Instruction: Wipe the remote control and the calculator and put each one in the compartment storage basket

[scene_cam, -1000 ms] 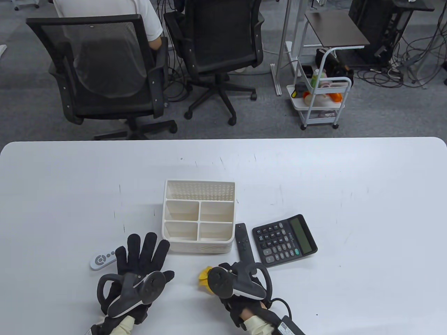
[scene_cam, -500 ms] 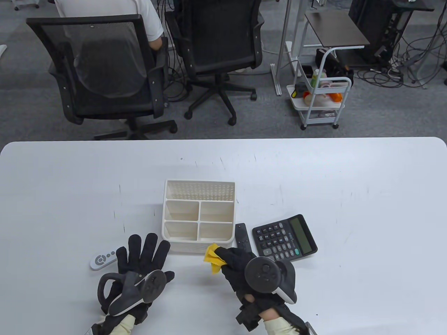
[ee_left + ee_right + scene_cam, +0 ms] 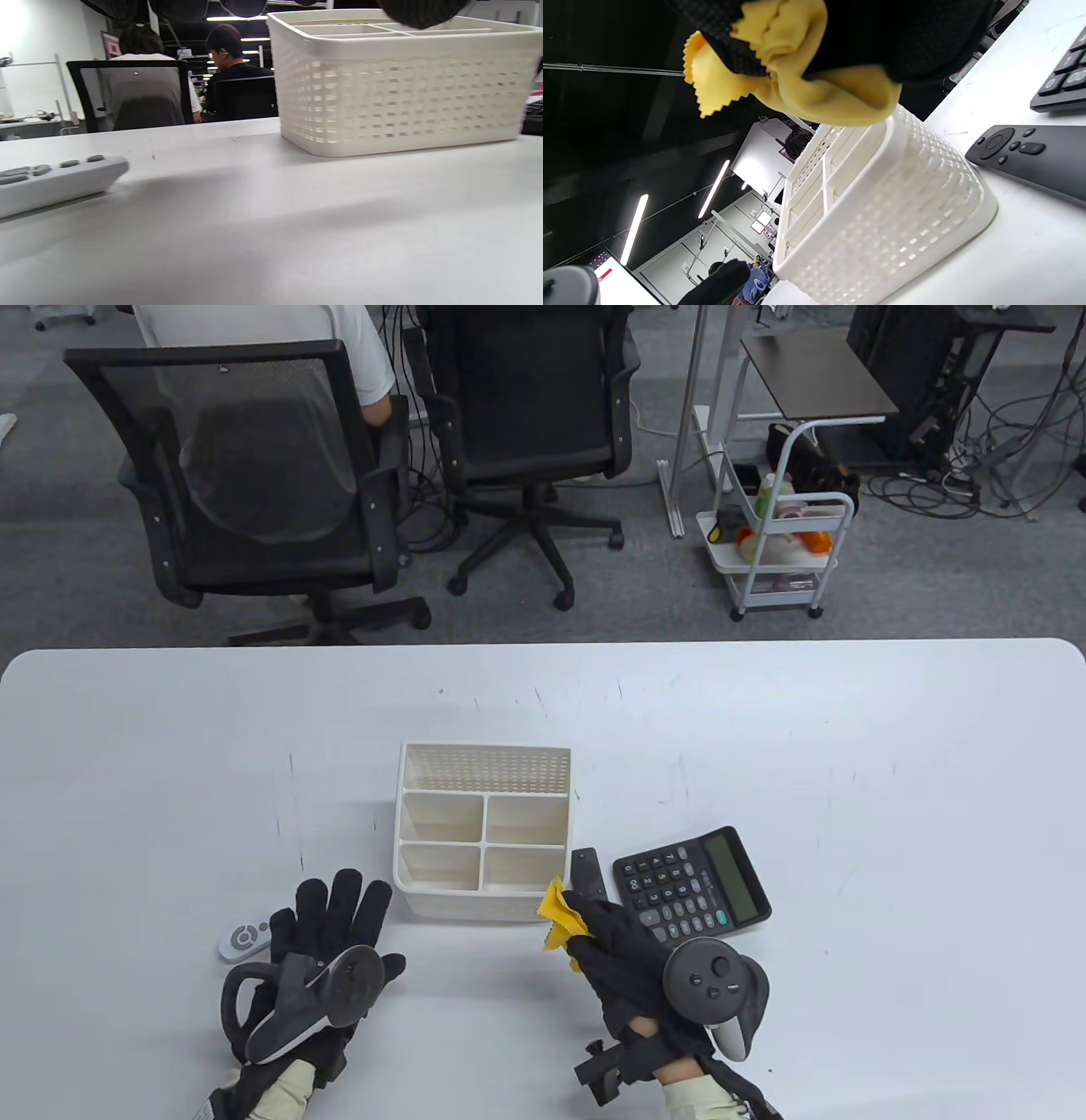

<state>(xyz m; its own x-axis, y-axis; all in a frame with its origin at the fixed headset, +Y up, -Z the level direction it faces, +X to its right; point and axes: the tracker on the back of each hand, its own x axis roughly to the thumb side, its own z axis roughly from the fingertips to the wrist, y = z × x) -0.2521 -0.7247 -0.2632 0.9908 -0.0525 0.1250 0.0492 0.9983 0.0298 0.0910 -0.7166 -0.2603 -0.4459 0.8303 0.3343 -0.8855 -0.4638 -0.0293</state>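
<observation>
Right hand [image 3: 624, 954] over the near end of the black remote [image 3: 586, 879], fingers curled round a yellow cloth [image 3: 560, 918]; cloth bunched in the grip, pinked edge sticking out toward the basket [image 3: 481, 755]. In the right wrist view, cloth [image 3: 797, 80] hanging just above the basket's near corner [image 3: 882, 203], with the remote [image 3: 1031, 152] flat on the table [image 3: 848, 746] beside it. Contact between cloth and remote: cannot tell.

Left hand [image 3: 327, 942] flat on the table, fingers straight and spread, holding nothing; fingertips near the basket's front left corner, apart from it. Small white remote [image 3: 243, 939] just beside that hand, on its left; flat on the table in the left wrist view [image 3: 51, 182].

Calculator [image 3: 691, 889] flat on the table right of the black remote, close to it, slightly angled. Basket compartments bare of any item. Both task items outside the basket.
</observation>
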